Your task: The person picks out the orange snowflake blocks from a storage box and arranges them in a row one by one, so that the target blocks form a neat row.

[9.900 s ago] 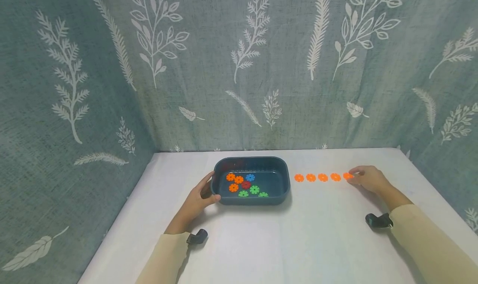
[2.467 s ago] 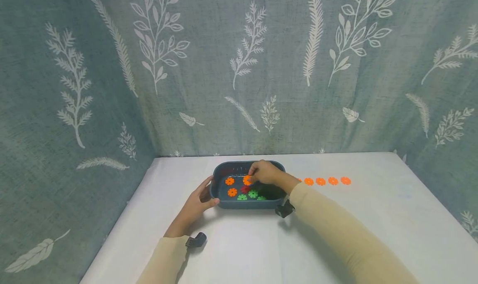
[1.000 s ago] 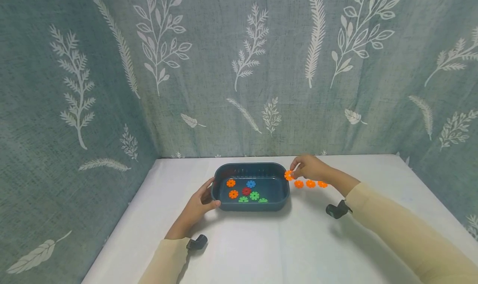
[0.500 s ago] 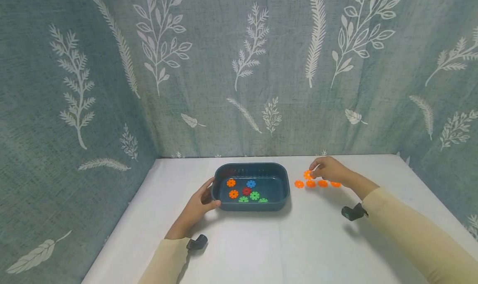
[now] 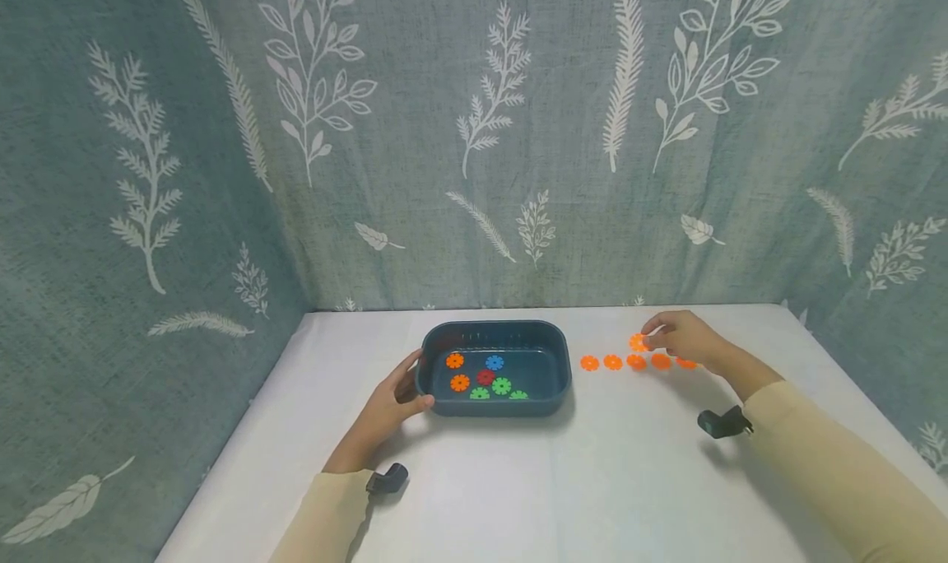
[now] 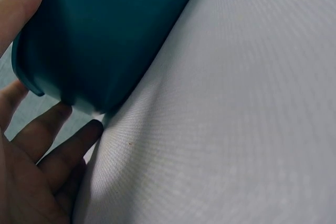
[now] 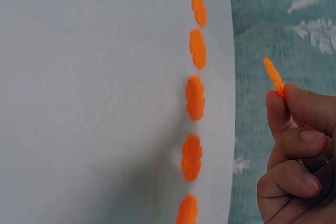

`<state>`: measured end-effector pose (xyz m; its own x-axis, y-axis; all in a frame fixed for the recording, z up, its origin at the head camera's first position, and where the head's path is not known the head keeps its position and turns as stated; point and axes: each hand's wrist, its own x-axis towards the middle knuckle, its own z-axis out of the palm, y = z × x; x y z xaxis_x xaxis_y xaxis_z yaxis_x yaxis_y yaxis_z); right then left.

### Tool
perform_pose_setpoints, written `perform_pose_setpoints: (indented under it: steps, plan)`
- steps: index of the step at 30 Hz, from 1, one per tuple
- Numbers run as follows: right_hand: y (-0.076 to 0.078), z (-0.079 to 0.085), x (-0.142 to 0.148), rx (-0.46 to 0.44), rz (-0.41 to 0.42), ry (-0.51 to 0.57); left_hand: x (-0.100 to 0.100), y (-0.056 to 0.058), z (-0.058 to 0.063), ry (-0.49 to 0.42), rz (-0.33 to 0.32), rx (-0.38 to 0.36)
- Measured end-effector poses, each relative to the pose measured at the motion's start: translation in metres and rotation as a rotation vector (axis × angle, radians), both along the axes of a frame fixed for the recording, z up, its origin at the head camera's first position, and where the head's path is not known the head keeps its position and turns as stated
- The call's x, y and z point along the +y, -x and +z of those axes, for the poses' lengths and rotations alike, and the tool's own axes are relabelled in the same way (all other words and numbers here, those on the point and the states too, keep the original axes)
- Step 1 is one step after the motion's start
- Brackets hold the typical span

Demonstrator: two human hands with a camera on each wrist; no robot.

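My left hand (image 5: 388,407) grips the left end of a dark teal plastic tub (image 5: 539,374), thumb at the near corner and fingers round the side. In the left wrist view, the fingertips of my left hand (image 6: 39,150) meet the tub's end wall. My right hand (image 5: 690,338) pinches an orange notched disc (image 5: 638,342) between thumb and index finger. The right wrist view shows this orange disc (image 7: 274,76) edge-on, raised over the table. Below it runs a straight row of several flat orange discs (image 5: 612,362), partly covered by my right hand at its right end.
Inside the tub lie two orange discs (image 5: 459,383), a blue disc (image 5: 494,363), a red disc (image 5: 485,377) and three green discs (image 5: 501,386). White cloth covers the table (image 5: 474,481). A leaf-patterned green curtain (image 5: 415,250) borders the back and sides.
My right hand left the row's right end, reached into the tub and took out an orange disc. It has since carried that disc rightward above the row. My left hand stays on the tub.
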<state>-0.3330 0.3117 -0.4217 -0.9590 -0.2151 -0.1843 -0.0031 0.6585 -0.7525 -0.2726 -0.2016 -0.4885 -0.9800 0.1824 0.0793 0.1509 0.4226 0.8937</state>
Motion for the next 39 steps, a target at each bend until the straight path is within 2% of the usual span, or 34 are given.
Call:
perform_pose_setpoints:
  steps: [8, 13, 20, 30, 39]
  plan:
    - [-0.003, -0.010, 0.017, -0.008, -0.098, -0.062, -0.003, 0.004, -0.004, -0.006, 0.005, -0.002]
    - [-0.009, -0.017, 0.027, -0.012, -0.149, -0.048, -0.003, 0.003, -0.006, 0.000, 0.014, -0.010]
    - [-0.015, -0.025, 0.044, -0.002, -0.157, 0.002, -0.002, 0.002, -0.006, 0.002, 0.021, -0.022]
    - [-0.021, -0.031, 0.070, 0.037, -0.211, -0.006, -0.001, 0.005, -0.005, 0.014, 0.018, -0.007]
    - [-0.027, -0.042, 0.086, 0.072, -0.263, -0.065, -0.002, 0.005, -0.004, 0.020, 0.012, -0.039]
